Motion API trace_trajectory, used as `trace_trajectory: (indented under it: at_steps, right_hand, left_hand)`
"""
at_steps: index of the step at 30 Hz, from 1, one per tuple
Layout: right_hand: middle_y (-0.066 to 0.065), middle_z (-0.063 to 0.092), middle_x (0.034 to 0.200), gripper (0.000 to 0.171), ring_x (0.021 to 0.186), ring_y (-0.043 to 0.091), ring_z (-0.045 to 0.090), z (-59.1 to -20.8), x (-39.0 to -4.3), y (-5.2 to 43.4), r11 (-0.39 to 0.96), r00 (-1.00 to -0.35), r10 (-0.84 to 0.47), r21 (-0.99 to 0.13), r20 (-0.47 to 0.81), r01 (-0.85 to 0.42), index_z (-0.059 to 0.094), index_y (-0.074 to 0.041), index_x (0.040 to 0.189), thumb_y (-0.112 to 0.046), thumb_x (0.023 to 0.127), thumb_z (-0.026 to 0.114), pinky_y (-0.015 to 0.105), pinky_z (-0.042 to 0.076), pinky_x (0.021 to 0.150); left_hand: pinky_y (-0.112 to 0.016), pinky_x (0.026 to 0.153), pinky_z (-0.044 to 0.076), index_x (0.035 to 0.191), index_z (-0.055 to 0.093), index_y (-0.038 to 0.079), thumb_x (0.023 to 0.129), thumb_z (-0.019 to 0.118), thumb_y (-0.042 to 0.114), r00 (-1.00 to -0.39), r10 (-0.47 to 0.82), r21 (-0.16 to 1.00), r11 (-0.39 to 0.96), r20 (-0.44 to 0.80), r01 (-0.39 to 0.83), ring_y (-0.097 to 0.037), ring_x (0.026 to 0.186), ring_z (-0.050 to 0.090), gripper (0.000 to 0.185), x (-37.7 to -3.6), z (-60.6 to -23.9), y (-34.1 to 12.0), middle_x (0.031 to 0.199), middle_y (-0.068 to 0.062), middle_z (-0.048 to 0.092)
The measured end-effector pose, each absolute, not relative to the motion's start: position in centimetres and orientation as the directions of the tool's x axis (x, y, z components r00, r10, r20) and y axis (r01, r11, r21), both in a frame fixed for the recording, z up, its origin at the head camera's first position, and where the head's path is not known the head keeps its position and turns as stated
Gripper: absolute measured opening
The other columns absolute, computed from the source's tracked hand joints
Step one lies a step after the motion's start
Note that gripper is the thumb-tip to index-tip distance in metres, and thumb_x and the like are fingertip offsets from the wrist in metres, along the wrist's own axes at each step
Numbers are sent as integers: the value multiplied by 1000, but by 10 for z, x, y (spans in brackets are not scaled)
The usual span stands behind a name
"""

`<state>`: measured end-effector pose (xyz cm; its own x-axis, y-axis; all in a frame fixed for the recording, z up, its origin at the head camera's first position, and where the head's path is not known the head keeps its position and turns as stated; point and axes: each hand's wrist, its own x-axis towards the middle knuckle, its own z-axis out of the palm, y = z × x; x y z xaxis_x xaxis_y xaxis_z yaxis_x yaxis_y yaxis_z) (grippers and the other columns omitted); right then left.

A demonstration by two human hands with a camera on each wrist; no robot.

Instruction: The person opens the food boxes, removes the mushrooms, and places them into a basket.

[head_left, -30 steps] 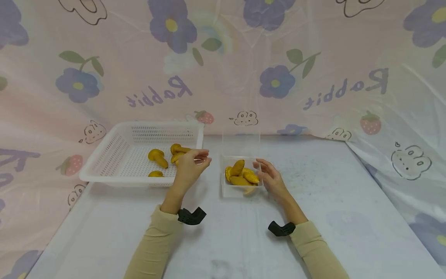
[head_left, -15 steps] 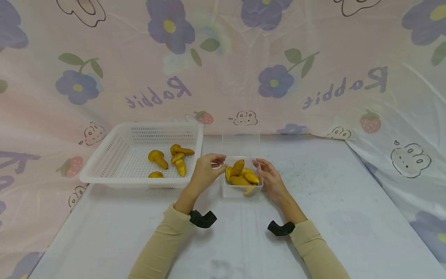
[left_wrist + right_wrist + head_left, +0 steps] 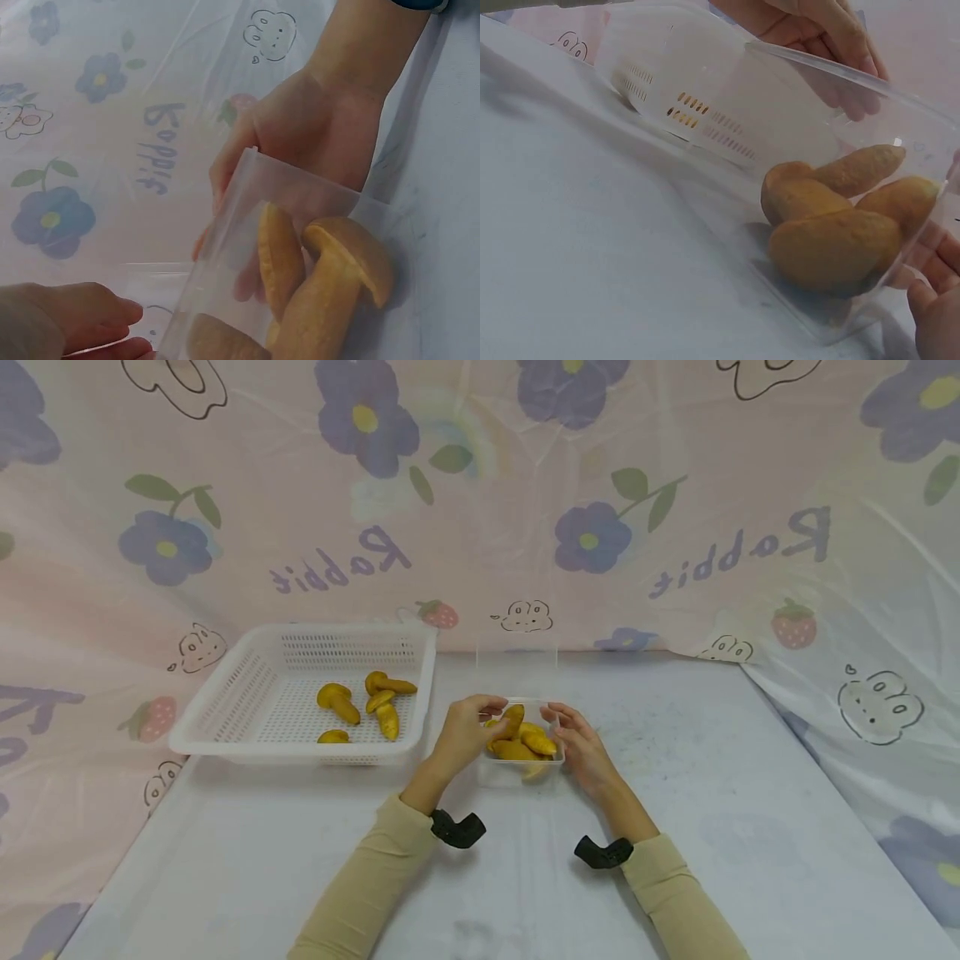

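Observation:
A clear plastic box (image 3: 522, 774) with its see-through lid (image 3: 517, 668) raised at the back stands mid-table, holding several yellow-brown mushrooms (image 3: 832, 244). My left hand (image 3: 463, 739) is at the box's left side, fingers over the rim area and nothing visible in its grasp. In the right wrist view, this left hand (image 3: 825, 45) shows at the top, its loosely bent fingertips partly seen through the wall. My right hand (image 3: 588, 756) rests against the right side, fingers relaxed. The left wrist view shows the right hand (image 3: 319, 124) beyond the clear wall.
To the left stands a white perforated basket (image 3: 225, 710) with several more mushrooms (image 3: 339, 703). A patterned rabbit-and-flower cloth (image 3: 480, 527) hangs behind the white tabletop (image 3: 720, 827). Black wrist mounts (image 3: 457, 829) sit at both wrists.
My left hand has moved right, from above the basket's right edge to the box's left side. The right hand has stayed at the box, and the mushrooms look unmoved.

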<state>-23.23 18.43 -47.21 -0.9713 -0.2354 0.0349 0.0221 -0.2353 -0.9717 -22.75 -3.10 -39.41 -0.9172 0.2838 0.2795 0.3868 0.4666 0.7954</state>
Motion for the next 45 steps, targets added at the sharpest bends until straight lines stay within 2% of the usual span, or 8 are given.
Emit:
trace_trajectory:
  at_steps: [4, 10, 15, 24, 28, 33, 40, 45]
  right_hand:
    - [-14, 50, 129, 35, 138, 12, 31, -473, -232, 184, -236, -972, -233, -972, 34, 22, 49, -28, 129, -11, 100, 41, 17, 28, 110]
    - [-15, 53, 126, 34, 130, 5, 37, -473, -232, 184, -248, -972, -229, -969, 48, 11, 51, -30, 126, -11, 100, 42, 18, 27, 109]
    - [-16, 54, 125, 33, 129, 3, 38, -473, -233, 183, -258, -973, -223, -966, 53, 7, 52, -31, 123, -10, 100, 41, 19, 27, 111]
    - [-14, 54, 126, 33, 129, 4, 38, -474, -233, 184, -265, -971, -228, -964, 71, -9, 53, -31, 122, -10, 100, 41, 45, 7, 127]
    - [-14, 53, 126, 34, 130, 5, 37, -474, -233, 184, -263, -972, -225, -965, 64, -3, 53, -32, 121, -9, 100, 40, 35, 17, 124]
    - [-13, 53, 127, 34, 132, 6, 35, -474, -233, 184, -268, -972, -225, -964, 64, -2, 52, -32, 121, -9, 100, 40, 18, 28, 110]
    - [-15, 54, 126, 32, 130, 4, 36, -474, -232, 184, -267, -971, -230, -964, 57, 7, 52, -31, 122, -11, 99, 42, 15, 28, 108]
    - [-15, 53, 126, 32, 131, 3, 35, -473, -232, 184, -264, -971, -234, -964, 57, 7, 51, -31, 123, -11, 99, 42, 15, 29, 109]
  left_hand:
    - [-42, 95, 57, 113, 66, -6, 87, 69, 6, -917, 289, 764, 513, 276, 392, -33, 106, 68, 29, -229, -398, -26, 115, -21, 69]
    - [-38, 91, 59, 112, 68, -3, 88, 69, 10, -906, 297, 685, 593, 302, 423, -30, 105, 68, 27, -233, -403, -22, 114, -18, 70]
    - [-38, 91, 59, 112, 68, -1, 88, 69, 11, -913, 298, 675, 614, 280, 408, -31, 107, 67, 27, -234, -404, -20, 115, -17, 70]
    - [-37, 89, 58, 112, 68, -1, 87, 70, 10, -902, 338, 659, 620, 267, 427, -29, 102, 67, 27, -236, -406, -17, 109, -15, 71]
    - [-35, 87, 58, 112, 68, 0, 85, 72, 9, -878, 389, 632, 615, 278, 472, -25, 95, 66, 29, -237, -409, -18, 103, -14, 69]
    - [-32, 85, 59, 107, 72, 3, 84, 73, 8, -844, 457, 603, 600, 280, 525, -22, 91, 65, 24, -240, -411, -20, 99, -12, 66]
    - [-40, 93, 57, 106, 71, 4, 87, 69, 8, -833, 499, 633, 570, 240, 524, -26, 101, 66, 19, -241, -409, -27, 108, -12, 71]
    - [-35, 93, 58, 108, 71, 4, 89, 68, 10, -822, 520, 631, 562, 232, 534, -23, 101, 68, 20, -241, -405, -32, 110, -11, 73]
